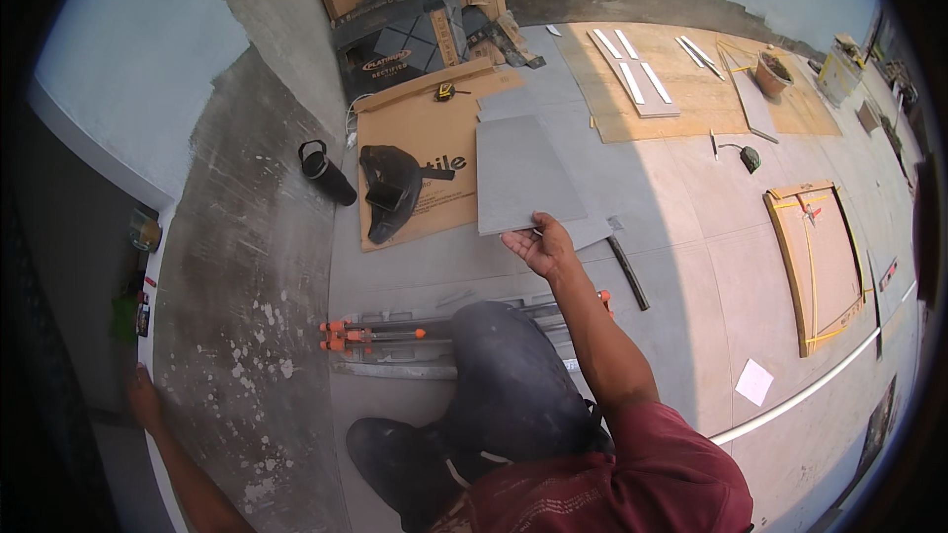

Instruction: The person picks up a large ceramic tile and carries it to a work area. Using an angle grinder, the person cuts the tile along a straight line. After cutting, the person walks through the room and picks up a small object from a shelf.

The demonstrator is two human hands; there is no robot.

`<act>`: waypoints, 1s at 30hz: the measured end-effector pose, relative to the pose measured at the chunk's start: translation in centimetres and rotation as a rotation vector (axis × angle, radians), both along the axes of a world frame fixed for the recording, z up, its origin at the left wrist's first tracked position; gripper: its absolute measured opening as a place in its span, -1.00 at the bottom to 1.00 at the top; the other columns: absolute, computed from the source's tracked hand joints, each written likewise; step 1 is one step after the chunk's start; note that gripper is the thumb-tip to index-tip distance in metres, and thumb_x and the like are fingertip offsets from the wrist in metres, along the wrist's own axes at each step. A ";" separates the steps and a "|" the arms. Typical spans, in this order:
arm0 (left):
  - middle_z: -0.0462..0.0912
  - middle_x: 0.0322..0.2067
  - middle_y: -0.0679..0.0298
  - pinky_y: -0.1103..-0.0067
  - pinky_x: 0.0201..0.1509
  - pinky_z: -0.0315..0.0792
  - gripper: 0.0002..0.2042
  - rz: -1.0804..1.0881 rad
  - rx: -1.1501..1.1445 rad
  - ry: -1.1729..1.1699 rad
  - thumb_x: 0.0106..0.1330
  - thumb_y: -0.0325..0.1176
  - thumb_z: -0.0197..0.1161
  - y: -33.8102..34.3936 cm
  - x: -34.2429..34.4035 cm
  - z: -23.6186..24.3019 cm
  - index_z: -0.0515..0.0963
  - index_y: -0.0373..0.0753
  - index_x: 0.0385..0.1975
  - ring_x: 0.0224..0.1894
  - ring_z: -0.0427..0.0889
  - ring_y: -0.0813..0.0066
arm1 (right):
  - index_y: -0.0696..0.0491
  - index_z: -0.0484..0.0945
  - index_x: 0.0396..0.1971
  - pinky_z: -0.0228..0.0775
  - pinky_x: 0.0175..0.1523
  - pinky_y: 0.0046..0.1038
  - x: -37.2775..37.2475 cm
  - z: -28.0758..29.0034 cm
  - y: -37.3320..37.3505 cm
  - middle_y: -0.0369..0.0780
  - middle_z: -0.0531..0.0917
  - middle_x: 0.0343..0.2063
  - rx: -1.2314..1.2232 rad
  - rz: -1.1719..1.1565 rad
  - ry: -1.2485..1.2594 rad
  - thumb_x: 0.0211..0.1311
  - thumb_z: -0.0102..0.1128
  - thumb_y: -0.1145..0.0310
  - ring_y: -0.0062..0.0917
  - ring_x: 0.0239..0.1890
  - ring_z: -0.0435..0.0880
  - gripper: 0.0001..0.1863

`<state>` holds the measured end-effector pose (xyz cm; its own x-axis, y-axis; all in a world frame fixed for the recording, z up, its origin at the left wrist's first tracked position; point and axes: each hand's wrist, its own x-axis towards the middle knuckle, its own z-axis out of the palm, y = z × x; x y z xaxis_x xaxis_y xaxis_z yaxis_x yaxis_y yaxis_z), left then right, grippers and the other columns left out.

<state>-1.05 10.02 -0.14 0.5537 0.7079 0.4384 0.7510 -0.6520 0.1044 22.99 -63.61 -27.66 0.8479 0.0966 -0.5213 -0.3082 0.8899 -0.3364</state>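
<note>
A grey rectangular floor tile (523, 173) lies in front of me, partly over a cardboard sheet. My right hand (541, 247) grips its near edge, palm turned up and thumb toward the top face. On the far left, my left hand (145, 400) rests against a white ledge (158, 311), fingers stretched along it; it holds nothing I can see. Beneath my bent knee lies an orange-and-grey manual tile cutter (380, 334) with rails. To the right of the tile is a dark bar (629, 273).
A black tumbler (327, 174) and a black bag (388, 192) stand left of the tile. A tape measure (446, 92) lies near stacked tile boxes (405, 44). White strips (632, 82) lie on plywood (617, 118). A framed panel (815, 266) and a white pipe (790, 397) are at right.
</note>
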 end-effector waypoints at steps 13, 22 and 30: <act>0.59 -0.21 -0.30 0.16 0.07 0.37 -0.24 -0.004 -0.097 0.007 0.34 0.24 -0.12 -6.9 1.8 0.5 0.56 -0.56 -0.18 -0.05 0.55 -0.25 | 0.28 0.25 0.05 0.60 -0.06 -0.14 6.0 6.2 1.8 0.11 0.51 -0.14 -0.027 0.018 -0.098 0.40 -0.21 0.20 -0.10 -0.13 0.64 -0.55; 0.57 -0.31 -0.35 0.08 -0.01 0.32 -0.24 -0.030 0.104 -0.074 0.37 0.22 -0.16 -2.2 1.2 -0.9 0.57 -0.58 -0.32 -0.14 0.53 -0.31 | 0.27 0.24 0.08 0.58 -0.03 -0.11 8.3 7.2 2.6 0.11 0.48 -0.10 0.033 0.030 -0.137 0.41 -0.25 0.12 -0.06 -0.12 0.63 -0.49; 0.57 -0.25 -0.35 0.11 0.02 0.33 -0.24 -0.088 0.076 -0.083 0.38 0.23 -0.18 -4.0 1.2 -0.6 0.55 -0.57 -0.24 -0.10 0.52 -0.30 | 0.28 0.22 0.10 0.58 -0.03 -0.11 8.5 7.1 2.3 0.14 0.46 -0.05 -0.007 0.059 -0.106 0.41 -0.25 0.14 -0.04 -0.10 0.61 -0.49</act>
<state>0.13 5.98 -0.71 0.5716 0.6211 0.5362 0.6813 -0.7234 0.1117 31.51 -61.36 -20.57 0.8912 0.1440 -0.4301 -0.3220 0.8687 -0.3763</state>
